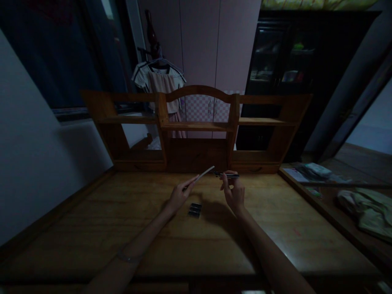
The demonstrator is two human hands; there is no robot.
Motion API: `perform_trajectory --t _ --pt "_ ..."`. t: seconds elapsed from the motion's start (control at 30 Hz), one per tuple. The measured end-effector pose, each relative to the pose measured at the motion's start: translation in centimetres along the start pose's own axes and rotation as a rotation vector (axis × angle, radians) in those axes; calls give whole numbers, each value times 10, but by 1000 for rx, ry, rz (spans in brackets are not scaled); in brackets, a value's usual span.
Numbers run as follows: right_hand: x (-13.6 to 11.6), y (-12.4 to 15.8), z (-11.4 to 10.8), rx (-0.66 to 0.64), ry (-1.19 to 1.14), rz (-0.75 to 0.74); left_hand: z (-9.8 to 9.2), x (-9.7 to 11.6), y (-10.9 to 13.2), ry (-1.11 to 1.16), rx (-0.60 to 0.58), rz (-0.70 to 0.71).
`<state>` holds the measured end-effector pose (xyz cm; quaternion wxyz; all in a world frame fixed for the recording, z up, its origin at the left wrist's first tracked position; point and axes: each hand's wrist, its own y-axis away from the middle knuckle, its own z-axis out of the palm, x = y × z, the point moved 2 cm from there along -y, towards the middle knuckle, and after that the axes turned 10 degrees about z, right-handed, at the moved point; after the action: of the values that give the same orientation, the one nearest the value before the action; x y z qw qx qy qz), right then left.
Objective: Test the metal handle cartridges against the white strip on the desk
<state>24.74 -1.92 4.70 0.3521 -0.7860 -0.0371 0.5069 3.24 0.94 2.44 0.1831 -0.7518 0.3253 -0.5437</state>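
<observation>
My left hand (180, 195) is raised over the wooden desk (122, 228) and pinches a thin pale stick-like part (204, 173) that points up and right. My right hand (234, 194) is beside it, fingers closed on a dark slim pen-like piece (226, 175) held level. The tips of the two pieces are close together but apart. Below and between the hands, three small dark pieces (195, 209) lie side by side on the desk.
A wooden hutch with shelves (196, 122) stands at the desk's back edge. A white wall (30, 163) runs along the left. To the right lie papers and cloth (364, 204) on a lower surface. Clothes hang on a rack (159, 81) behind.
</observation>
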Motion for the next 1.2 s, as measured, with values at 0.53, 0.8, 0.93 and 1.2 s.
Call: perform_trajectory --t 0.53,0.8,0.93,1.2 --pt "-2 0 0 1 13 3 1 4 1 -4 -7 6" --pt "-4 1 -1 -1 -11 5 0 2 1 -7 12 37" --pt "-4 0 -2 -8 -10 3 -1 3 1 1 14 11" --pt "-6 1 -3 -8 -12 7 0 5 0 9 5 1"
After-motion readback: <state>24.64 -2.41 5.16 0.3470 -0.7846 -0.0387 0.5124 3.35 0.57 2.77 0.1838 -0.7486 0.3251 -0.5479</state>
